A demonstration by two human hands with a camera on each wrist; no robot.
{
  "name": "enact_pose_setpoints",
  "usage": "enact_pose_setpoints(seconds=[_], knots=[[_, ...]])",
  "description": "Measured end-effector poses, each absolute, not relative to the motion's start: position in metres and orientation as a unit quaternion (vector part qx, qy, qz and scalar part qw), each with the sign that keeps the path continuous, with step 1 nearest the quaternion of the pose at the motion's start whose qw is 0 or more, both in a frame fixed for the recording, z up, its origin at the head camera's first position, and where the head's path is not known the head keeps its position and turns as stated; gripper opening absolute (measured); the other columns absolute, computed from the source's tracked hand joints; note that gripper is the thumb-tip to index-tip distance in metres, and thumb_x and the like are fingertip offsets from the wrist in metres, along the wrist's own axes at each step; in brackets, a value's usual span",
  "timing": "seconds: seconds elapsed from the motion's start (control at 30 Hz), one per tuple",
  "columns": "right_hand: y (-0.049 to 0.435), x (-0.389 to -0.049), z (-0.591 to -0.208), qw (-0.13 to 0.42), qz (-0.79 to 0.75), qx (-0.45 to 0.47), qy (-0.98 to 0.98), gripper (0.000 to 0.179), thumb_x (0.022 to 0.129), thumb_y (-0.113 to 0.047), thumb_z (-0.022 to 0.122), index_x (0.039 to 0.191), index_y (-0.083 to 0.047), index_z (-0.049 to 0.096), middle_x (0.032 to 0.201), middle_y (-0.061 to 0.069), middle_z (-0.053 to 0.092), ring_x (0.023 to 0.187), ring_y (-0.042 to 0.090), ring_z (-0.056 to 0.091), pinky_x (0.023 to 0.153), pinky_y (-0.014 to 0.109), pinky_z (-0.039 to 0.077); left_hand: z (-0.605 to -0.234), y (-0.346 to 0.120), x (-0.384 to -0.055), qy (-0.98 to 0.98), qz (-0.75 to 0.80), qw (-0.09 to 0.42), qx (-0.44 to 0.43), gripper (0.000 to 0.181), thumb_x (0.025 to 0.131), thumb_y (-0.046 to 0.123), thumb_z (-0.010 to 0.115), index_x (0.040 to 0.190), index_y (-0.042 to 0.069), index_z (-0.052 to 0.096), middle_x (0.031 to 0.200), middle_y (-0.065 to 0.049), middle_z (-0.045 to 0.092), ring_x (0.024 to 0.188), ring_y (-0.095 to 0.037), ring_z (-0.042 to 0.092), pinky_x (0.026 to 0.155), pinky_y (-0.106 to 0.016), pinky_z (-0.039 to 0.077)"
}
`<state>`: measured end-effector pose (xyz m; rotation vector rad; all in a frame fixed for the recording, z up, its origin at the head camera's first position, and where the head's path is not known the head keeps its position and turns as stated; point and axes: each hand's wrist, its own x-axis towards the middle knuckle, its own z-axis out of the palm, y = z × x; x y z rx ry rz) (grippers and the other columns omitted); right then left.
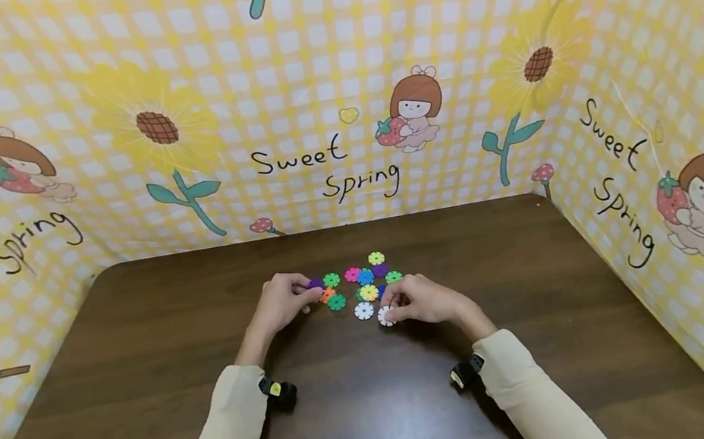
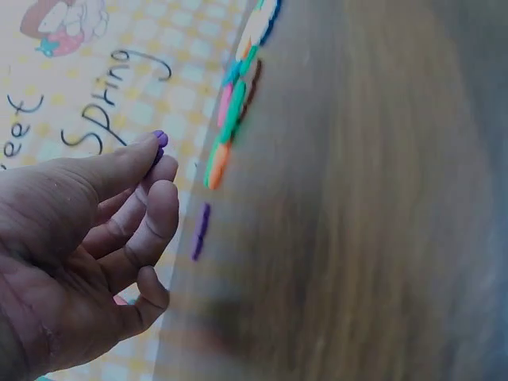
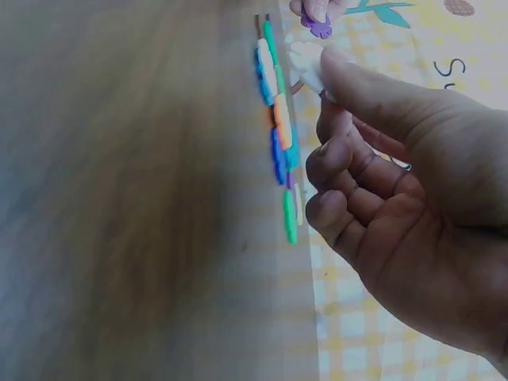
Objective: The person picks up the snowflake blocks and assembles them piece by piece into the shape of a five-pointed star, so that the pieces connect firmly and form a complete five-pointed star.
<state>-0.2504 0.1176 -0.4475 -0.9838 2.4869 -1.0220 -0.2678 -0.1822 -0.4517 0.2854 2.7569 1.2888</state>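
Observation:
My left hand (image 1: 280,301) pinches a purple notched plastic disc, a snowflake-shaped building piece (image 3: 319,28), between thumb and fingertips. In the left wrist view only a small part of that purple disc (image 2: 161,140) shows. My right hand (image 1: 425,298) pinches a white disc of the same kind (image 3: 308,67) by its edge. Between the hands lie more discs: an orange one (image 1: 328,295) and a green one (image 1: 336,302) near the left hand, a second white one (image 1: 363,311) and a yellow one (image 1: 369,293) near the right. A second purple disc (image 2: 202,232) lies flat below the left fingers.
Farther back in the cluster are a pink disc (image 1: 352,274), a light blue disc (image 1: 365,276) and a yellow-green disc (image 1: 376,257). All of them lie on a dark brown wooden table (image 1: 369,416). Yellow checked cloth (image 1: 304,89) hangs behind the table and along both sides.

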Motion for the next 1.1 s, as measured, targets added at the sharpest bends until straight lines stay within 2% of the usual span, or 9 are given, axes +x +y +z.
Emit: enact_pose_setpoints(seconds=[0.13,0.27,0.37,0.57,0.73,0.9,0.97,1.1], knots=[[0.113,-0.254,-0.446,0.11,-0.355,-0.35,0.86,0.008,0.094,-0.021,0.072,0.091,-0.014,0.071,0.074,-0.009,0.061,0.069,0.007,0.052,0.065,0.024,0.045,-0.448,-0.178,-0.261,0.894,0.434,0.057,0.097,0.019,0.096,0.02,0.069,0.102,0.003,0.073,0.081,-0.006,0.074,0.062,-0.022,0.067,0.058,-0.03,0.051],[0.108,-0.254,-0.445,0.096,-0.375,-0.346,0.855,0.01,0.097,-0.021,0.069,0.089,-0.014,0.068,0.078,-0.004,0.063,0.07,0.008,0.052,0.065,0.024,0.045,-0.444,-0.171,-0.254,0.889,0.44,0.062,0.109,0.017,0.1,0.016,0.064,0.106,0.003,0.073,0.084,-0.007,0.074,0.061,-0.025,0.065,0.055,-0.029,0.049],[0.104,-0.255,-0.443,0.083,-0.396,-0.337,0.85,0.01,0.098,-0.02,0.067,0.091,-0.013,0.067,0.081,0.0,0.066,0.071,0.011,0.054,0.065,0.025,0.046,-0.439,-0.166,-0.249,0.881,0.452,0.058,0.126,0.018,0.1,0.013,0.063,0.113,0.003,0.071,0.084,-0.01,0.074,0.061,-0.029,0.065,0.053,-0.03,0.049],[0.095,-0.258,-0.44,0.053,-0.412,-0.33,0.848,0.009,0.098,-0.022,0.067,0.093,-0.014,0.069,0.082,-0.001,0.067,0.072,0.01,0.056,0.065,0.026,0.048,-0.429,-0.156,-0.242,0.857,0.488,0.066,0.152,0.025,0.099,0.013,0.065,0.122,0.002,0.067,0.085,-0.016,0.074,0.065,-0.041,0.065,0.051,-0.028,0.046],[0.093,-0.256,-0.438,0.043,-0.412,-0.328,0.849,0.01,0.099,-0.02,0.065,0.093,-0.013,0.069,0.084,0.008,0.07,0.073,0.011,0.057,0.066,0.026,0.048,-0.426,-0.153,-0.237,0.837,0.517,0.091,0.157,0.026,0.099,0.013,0.064,0.121,0.001,0.066,0.086,-0.019,0.074,0.061,-0.033,0.063,0.056,-0.034,0.05],[0.092,-0.255,-0.436,0.026,-0.402,-0.325,0.856,0.008,0.099,-0.018,0.066,0.093,-0.013,0.069,0.08,0.001,0.067,0.073,0.01,0.056,0.066,0.026,0.047,-0.427,-0.151,-0.235,0.824,0.531,0.109,0.163,0.023,0.1,0.013,0.064,0.12,0.002,0.066,0.089,-0.023,0.073,0.058,-0.023,0.061,0.058,-0.035,0.05],[0.092,-0.255,-0.434,0.017,-0.397,-0.326,0.858,0.008,0.099,-0.018,0.066,0.094,-0.013,0.069,0.079,-0.001,0.066,0.073,0.01,0.056,0.066,0.026,0.047,-0.426,-0.15,-0.234,0.821,0.533,0.111,0.169,0.023,0.1,0.013,0.063,0.119,0.002,0.066,0.089,-0.023,0.073,0.058,-0.023,0.061,0.059,-0.035,0.051],[0.092,-0.255,-0.432,0.006,-0.392,-0.33,0.859,0.009,0.099,-0.019,0.065,0.096,-0.012,0.069,0.082,0.004,0.068,0.075,0.011,0.058,0.067,0.027,0.048,-0.426,-0.148,-0.235,0.817,0.539,0.106,0.177,0.022,0.1,0.011,0.063,0.118,0.0,0.067,0.086,-0.022,0.073,0.058,-0.029,0.06,0.06,-0.039,0.052]])
